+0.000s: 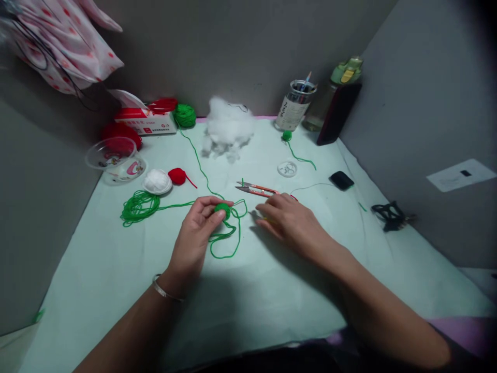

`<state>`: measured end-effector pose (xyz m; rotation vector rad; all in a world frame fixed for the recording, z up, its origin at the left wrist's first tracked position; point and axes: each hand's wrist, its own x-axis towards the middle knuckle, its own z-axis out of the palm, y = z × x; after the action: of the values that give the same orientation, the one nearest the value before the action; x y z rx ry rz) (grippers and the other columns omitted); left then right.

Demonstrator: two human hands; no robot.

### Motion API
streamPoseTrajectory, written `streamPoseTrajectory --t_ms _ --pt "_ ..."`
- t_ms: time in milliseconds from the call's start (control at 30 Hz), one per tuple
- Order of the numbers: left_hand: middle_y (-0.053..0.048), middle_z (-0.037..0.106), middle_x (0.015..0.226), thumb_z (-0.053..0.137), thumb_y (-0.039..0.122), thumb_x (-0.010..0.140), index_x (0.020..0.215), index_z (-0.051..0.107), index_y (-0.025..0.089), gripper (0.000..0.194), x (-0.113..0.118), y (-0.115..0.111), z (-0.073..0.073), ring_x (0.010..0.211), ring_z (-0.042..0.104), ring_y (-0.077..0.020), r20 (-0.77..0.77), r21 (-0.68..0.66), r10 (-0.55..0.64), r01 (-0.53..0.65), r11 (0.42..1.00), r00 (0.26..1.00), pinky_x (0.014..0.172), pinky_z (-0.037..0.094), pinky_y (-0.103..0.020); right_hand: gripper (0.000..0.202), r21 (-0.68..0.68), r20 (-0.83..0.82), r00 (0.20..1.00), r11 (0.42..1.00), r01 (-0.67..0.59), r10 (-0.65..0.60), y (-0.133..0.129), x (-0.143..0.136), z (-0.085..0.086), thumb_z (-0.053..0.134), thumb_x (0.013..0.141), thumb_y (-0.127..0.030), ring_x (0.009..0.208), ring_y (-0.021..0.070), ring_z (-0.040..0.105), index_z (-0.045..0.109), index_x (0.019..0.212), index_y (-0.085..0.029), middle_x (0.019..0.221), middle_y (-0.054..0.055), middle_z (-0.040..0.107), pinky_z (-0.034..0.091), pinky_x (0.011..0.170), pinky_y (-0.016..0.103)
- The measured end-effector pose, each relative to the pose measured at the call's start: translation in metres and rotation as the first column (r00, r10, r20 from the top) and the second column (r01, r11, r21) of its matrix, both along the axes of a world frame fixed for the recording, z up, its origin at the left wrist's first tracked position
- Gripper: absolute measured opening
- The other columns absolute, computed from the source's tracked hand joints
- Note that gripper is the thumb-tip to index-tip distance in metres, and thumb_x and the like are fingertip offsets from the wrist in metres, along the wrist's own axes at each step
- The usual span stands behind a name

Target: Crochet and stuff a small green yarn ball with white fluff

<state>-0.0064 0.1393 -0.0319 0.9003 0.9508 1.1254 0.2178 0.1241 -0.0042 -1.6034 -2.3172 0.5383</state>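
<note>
My left hand is closed on a small green crocheted ball, pinched between thumb and fingers. Loose green yarn loops from it onto the table. My right hand is curled palm down over a crochet hook; its metal tip and a bit of yellow handle show, the rest is hidden by the fingers. Just beyond that hand lie orange-handled thread snips, their blades pointing left and a scrap of green yarn at the tips.
At left are a green yarn coil, a white ball, a red ball and clear plastic cups. White stuffing sits at the back, with a pen jar and bottle right of it. A black case lies at right.
</note>
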Motion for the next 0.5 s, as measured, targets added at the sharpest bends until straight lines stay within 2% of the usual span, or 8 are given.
streamPoseTrajectory --t_ms 33,67,100,133,200,267,367,500 --pt "-0.003 0.077 0.114 0.077 0.027 0.09 0.105 0.066 0.023 0.019 0.001 -0.002 -0.001 0.1 0.067 -0.0138 -0.008 0.003 -0.02 0.02 1.0 1.0 0.081 0.051 -0.022 0.019 -0.023 -0.126 0.992 0.999 0.025 -0.027 0.0 -0.005 -0.002 0.06 0.1 -0.03 0.102 0.0265 0.063 0.069 0.111 -0.018 0.113 0.014 0.068 0.048 0.083 0.038" --pt "-0.004 0.077 0.115 0.077 0.027 0.09 0.108 0.067 0.023 0.02 0.002 -0.003 -0.003 0.101 0.068 -0.0142 -0.01 0.002 -0.048 0.048 0.999 0.999 0.082 0.051 -0.023 0.022 -0.115 -0.289 0.956 0.993 0.018 -0.051 -0.001 -0.012 -0.002 0.061 0.099 -0.032 0.099 0.0239 0.064 0.065 0.116 -0.019 0.114 0.013 0.068 0.05 0.083 0.037" --pt "-0.004 0.077 0.116 0.077 0.027 0.09 0.111 0.068 0.023 0.023 0.003 -0.005 -0.004 0.102 0.068 -0.0149 -0.011 0.0 -0.076 0.076 0.997 0.997 0.085 0.052 -0.024 0.025 -0.256 -0.452 0.887 0.966 -0.023 -0.099 -0.003 -0.018 -0.003 0.062 0.099 -0.035 0.089 0.0199 0.065 0.062 0.118 -0.02 0.11 0.01 0.068 0.051 0.077 0.034" --pt "-0.005 0.078 0.115 0.078 0.027 0.089 0.112 0.069 0.023 0.025 0.004 -0.006 -0.005 0.104 0.069 -0.0158 -0.015 0.0 -0.098 0.098 0.995 0.995 0.087 0.053 -0.025 0.027 -0.409 -0.572 0.804 0.906 -0.108 -0.162 -0.004 -0.024 -0.003 0.063 0.098 -0.039 0.078 0.0166 0.064 0.059 0.116 -0.02 0.103 0.007 0.068 0.051 0.07 0.031" --pt "-0.006 0.078 0.114 0.079 0.025 0.087 0.112 0.07 0.022 0.027 0.005 -0.007 -0.006 0.106 0.07 -0.0174 -0.033 0.006 -0.118 0.118 0.993 0.993 0.091 0.053 -0.027 0.029 -0.57 -0.685 0.665 0.787 -0.236 -0.297 -0.006 -0.033 -0.004 0.066 0.094 -0.042 0.062 0.0125 0.059 0.055 0.108 -0.019 0.085 0.001 0.065 0.047 0.059 0.027" --pt "-0.006 0.077 0.114 0.08 0.023 0.084 0.107 0.069 0.02 0.025 0.006 -0.008 -0.005 0.106 0.07 -0.0176 -0.064 0.026 -0.106 0.108 0.994 0.992 0.091 0.054 -0.028 0.028 -0.614 -0.694 0.639 0.736 -0.285 -0.331 -0.006 -0.035 -0.004 0.065 0.095 -0.045 0.053 0.0095 0.049 0.055 0.095 -0.019 0.066 -0.005 0.056 0.038 0.053 0.024" --pt "-0.005 0.076 0.108 0.08 0.015 0.079 0.095 0.061 0.02 0.025 0.009 -0.007 -0.003 0.102 0.07 -0.0168 -0.093 0.048 -0.07 0.075 0.996 0.993 0.09 0.054 -0.029 0.03 -0.575 -0.661 0.687 0.792 -0.205 -0.301 -0.005 -0.032 -0.002 0.059 0.099 -0.043 0.052 0.0085 0.038 0.059 0.082 -0.018 0.058 -0.007 0.046 0.029 0.052 0.024" --pt "0.0 0.074 0.092 0.077 0.009 0.073 0.085 0.049 0.022 0.033 0.012 -0.008 -0.003 0.089 0.07 -0.0142 -0.09 0.066 -0.042 0.048 0.997 0.995 0.081 0.055 -0.027 0.026 -0.353 -0.6 0.785 0.931 -0.089 -0.153 -0.012 -0.032 0.003 0.053 0.101 -0.031 0.061 0.0101 0.041 0.056 0.078 -0.019 0.066 -0.005 0.046 0.032 0.06 0.025"
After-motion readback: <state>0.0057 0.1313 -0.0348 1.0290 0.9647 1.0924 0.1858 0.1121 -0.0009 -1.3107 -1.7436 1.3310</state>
